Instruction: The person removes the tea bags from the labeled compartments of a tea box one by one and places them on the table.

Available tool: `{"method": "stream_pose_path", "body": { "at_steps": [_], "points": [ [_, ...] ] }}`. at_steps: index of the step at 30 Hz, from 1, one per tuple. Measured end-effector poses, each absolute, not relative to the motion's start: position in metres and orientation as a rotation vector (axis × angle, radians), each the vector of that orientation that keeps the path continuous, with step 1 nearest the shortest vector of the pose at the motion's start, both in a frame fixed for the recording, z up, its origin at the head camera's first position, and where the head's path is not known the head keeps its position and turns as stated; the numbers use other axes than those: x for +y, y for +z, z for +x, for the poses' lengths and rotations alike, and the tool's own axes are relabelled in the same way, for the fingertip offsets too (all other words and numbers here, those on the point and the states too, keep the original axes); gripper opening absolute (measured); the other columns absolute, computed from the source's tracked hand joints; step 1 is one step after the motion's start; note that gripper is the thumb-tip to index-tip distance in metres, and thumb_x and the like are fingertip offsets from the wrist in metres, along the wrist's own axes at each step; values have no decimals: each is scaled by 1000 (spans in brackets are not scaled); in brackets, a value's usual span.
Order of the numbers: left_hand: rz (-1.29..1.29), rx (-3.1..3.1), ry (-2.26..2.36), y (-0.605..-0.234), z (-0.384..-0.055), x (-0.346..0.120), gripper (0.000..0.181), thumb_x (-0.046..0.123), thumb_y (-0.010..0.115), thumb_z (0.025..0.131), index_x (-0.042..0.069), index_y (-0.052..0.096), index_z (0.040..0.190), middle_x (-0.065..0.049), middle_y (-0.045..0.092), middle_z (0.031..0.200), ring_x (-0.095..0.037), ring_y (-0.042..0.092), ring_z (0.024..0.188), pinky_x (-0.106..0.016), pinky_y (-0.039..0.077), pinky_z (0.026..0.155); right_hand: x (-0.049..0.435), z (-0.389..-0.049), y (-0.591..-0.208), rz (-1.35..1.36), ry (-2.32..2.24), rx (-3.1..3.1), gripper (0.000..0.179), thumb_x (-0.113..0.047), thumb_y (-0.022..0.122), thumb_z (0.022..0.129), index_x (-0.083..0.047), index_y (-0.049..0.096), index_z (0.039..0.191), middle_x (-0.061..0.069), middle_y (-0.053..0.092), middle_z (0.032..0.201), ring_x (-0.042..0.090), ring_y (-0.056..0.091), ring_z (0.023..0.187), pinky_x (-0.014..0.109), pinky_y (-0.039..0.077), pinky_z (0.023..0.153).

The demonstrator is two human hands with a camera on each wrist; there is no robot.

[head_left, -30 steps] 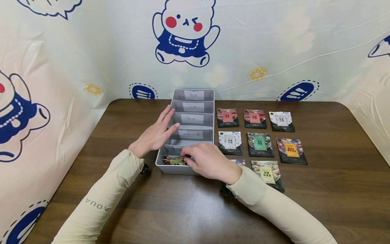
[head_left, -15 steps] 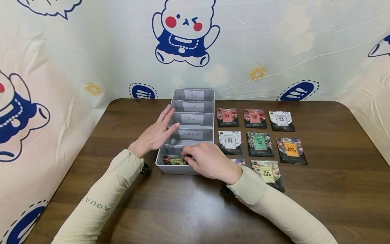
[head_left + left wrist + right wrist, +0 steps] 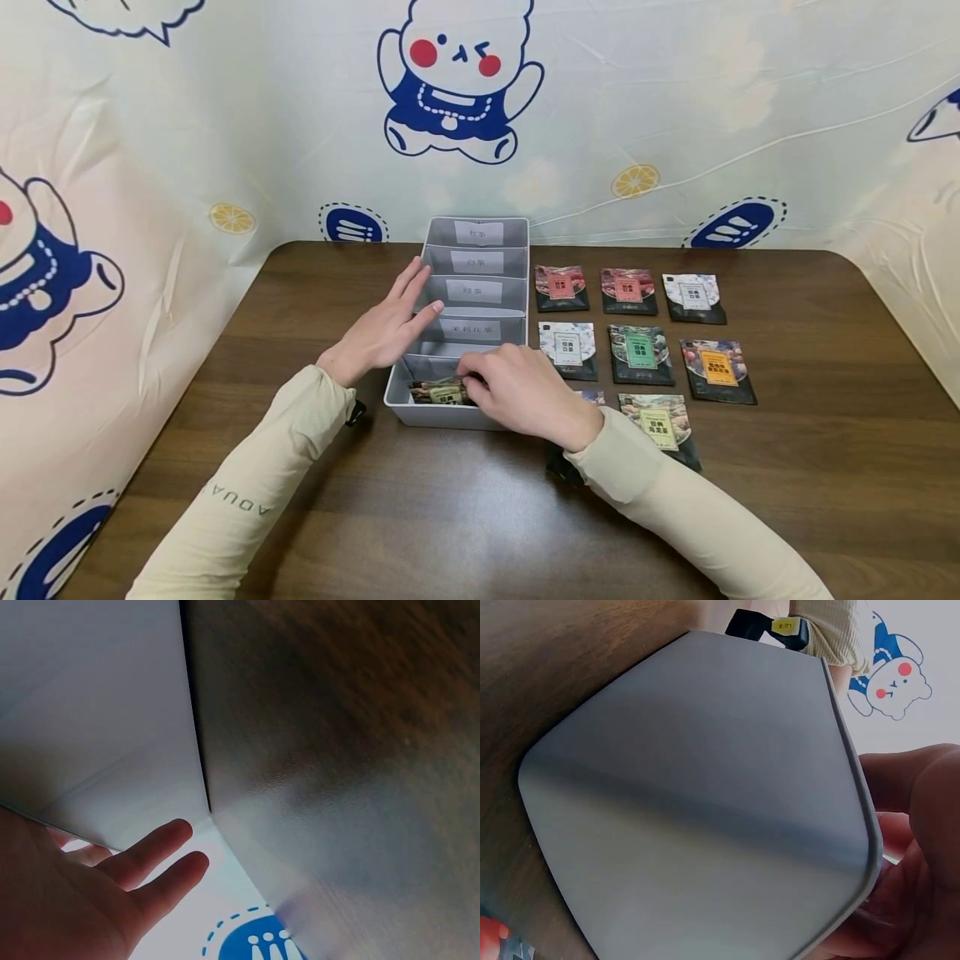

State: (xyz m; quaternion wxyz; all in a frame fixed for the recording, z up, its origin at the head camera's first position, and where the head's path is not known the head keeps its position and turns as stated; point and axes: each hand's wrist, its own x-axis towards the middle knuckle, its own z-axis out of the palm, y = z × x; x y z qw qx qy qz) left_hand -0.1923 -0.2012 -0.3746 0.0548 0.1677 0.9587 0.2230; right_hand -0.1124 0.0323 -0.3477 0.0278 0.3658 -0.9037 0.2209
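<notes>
A grey divided box [image 3: 442, 417] stands lengthwise on the table, with paper labels in its compartments. In the head view my left hand [image 3: 378, 333] lies with fingers spread along the box's left rim; the left wrist view has the same hand beside the grey outer wall [image 3: 112, 742]. My right hand [image 3: 528, 392] reaches into the nearest compartment and pinches the right end of a yellow-green tea sachet [image 3: 441, 393]. The right wrist view shows the curled right hand [image 3: 922, 840] at the rim, its fingertips hidden behind the wall.
Right of the box lie two red tea sachets [image 3: 628, 292], two white ones [image 3: 567, 350], a green one [image 3: 641, 355], an orange one [image 3: 718, 372] and a yellow-green one [image 3: 660, 429]. Another sachet [image 3: 566, 467] is partly hidden under my right wrist. A printed curtain [image 3: 300, 125] hangs behind.
My right hand has shifted slightly to the right inside the front compartment, and the yellow-green sachet has moved with it. My left hand has stayed in place.
</notes>
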Motion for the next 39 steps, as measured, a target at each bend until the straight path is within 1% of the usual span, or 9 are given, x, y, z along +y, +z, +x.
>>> {"method": "stream_pose_path", "body": {
  "at_steps": [6, 9, 13, 17, 25, 28, 33, 36, 39],
  "points": [
    [504, 2910, 689, -374, -192, -200, 77, 64, 23, 98, 18, 6, 157, 8, -11, 163, -28, 32, 144, -49, 36, 110, 37, -115, -346, 1097, 680, -2780, 17, -13, 57, 92, -19, 73, 96, -8, 72, 81, 6, 58, 61, 24, 44, 49],
    [509, 2910, 684, -375, -192, -201, 77, 64, 24, 98, 18, 6, 157, 7, -10, 164, -29, 31, 144, -50, 36, 110, 40, -116, -346, 1083, 684, -2789, 18, -13, 57, 93, -19, 73, 97, -7, 72, 81, 6, 56, 59, 24, 43, 49],
    [512, 2914, 674, -375, -192, -201, 77, 63, 24, 98, 17, 6, 157, 7, -10, 164, -29, 35, 142, -50, 38, 108, 44, -118, -347, 1074, 720, -2812, 18, -14, 56, 94, -17, 73, 101, -5, 71, 82, 4, 51, 56, 22, 42, 50],
    [515, 2916, 673, -375, -192, -201, 77, 63, 23, 98, 18, 6, 157, 6, -10, 164, -29, 36, 142, -50, 38, 108, 47, -119, -347, 1069, 765, -2828, 19, -15, 55, 96, -16, 73, 103, -5, 70, 81, 3, 47, 51, 20, 40, 48],
    [516, 2913, 684, -375, -192, -202, 77, 64, 23, 98, 18, 5, 157, 9, -12, 163, -28, 33, 144, -49, 37, 110, 51, -121, -345, 1037, 788, -2833, 20, -15, 55, 96, -17, 72, 105, -6, 66, 74, 4, 43, 47, 22, 36, 45],
    [518, 2913, 681, -375, -191, -201, 77, 63, 24, 98, 18, 5, 157, 8, -11, 164, -28, 33, 143, -49, 38, 109, 52, -121, -343, 1016, 802, -2845, 20, -17, 55, 97, -17, 72, 107, -7, 64, 71, 4, 42, 46, 22, 36, 45],
    [520, 2916, 662, -374, -192, -201, 77, 63, 24, 98, 17, 6, 157, 8, -12, 163, -30, 36, 142, -49, 39, 107, 55, -121, -340, 1003, 837, -2843, 20, -19, 57, 97, -16, 71, 110, -7, 53, 58, 5, 37, 41, 22, 33, 42],
    [519, 2918, 650, -374, -192, -201, 77, 63, 24, 99, 16, 5, 157, 8, -12, 163, -30, 36, 142, -49, 39, 107, 56, -122, -339, 990, 845, -2837, 20, -19, 57, 97, -16, 71, 110, -7, 48, 53, 5, 34, 40, 21, 31, 40],
    [515, 2917, 654, -373, -192, -201, 77, 62, 24, 99, 16, 5, 157, 9, -13, 163, -29, 36, 141, -49, 39, 108, 56, -122, -338, 971, 845, -2827, 19, -19, 57, 97, -17, 71, 110, -6, 49, 55, 5, 34, 41, 22, 31, 41]
  ]
}}
